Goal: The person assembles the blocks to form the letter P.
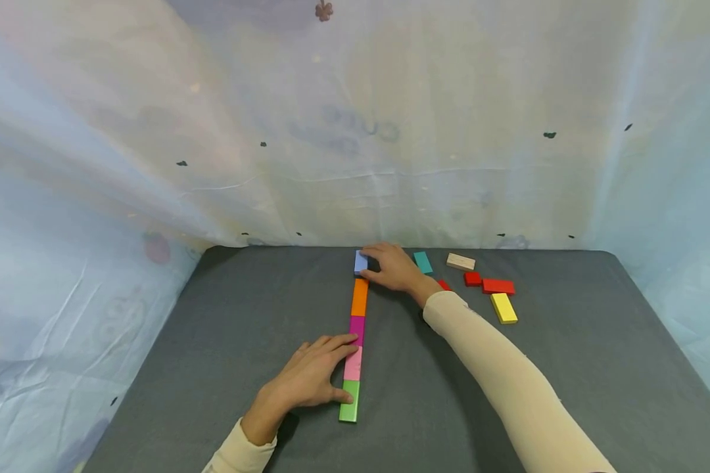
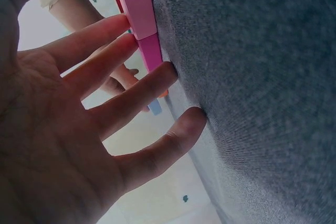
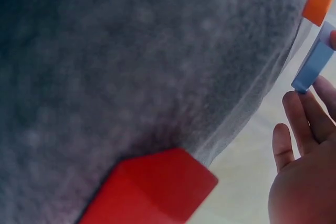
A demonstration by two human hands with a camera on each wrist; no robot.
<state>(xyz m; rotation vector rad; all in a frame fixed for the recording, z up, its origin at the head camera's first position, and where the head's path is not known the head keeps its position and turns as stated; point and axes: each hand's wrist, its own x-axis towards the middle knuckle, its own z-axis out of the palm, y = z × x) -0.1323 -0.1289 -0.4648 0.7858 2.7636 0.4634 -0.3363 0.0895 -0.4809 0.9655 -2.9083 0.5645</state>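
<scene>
Left hand [image 1: 309, 373] spread, fingers straight; thumb on green [image 1: 349, 410], fingertips at pink [image 1: 353, 368] and magenta [image 1: 357, 326]. Right of my right forearm, yellow [image 1: 503, 309] loose. Orange [image 1: 359, 297] beyond left fingertips; four lined up, apparently done. Right hand [image 1: 396, 268] pinches blue [image 1: 359, 262] at row's far end, perhaps unsettled. To its right, reds [image 1: 498, 286], teal [image 1: 423, 263], wood [image 1: 461, 261] outside row.

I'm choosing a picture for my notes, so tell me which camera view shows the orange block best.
The head view, because it shows the top face of the orange block uncovered and inside the frame. The right wrist view crops it at the upper right corner; the left wrist view shows only a small sliver.
</scene>
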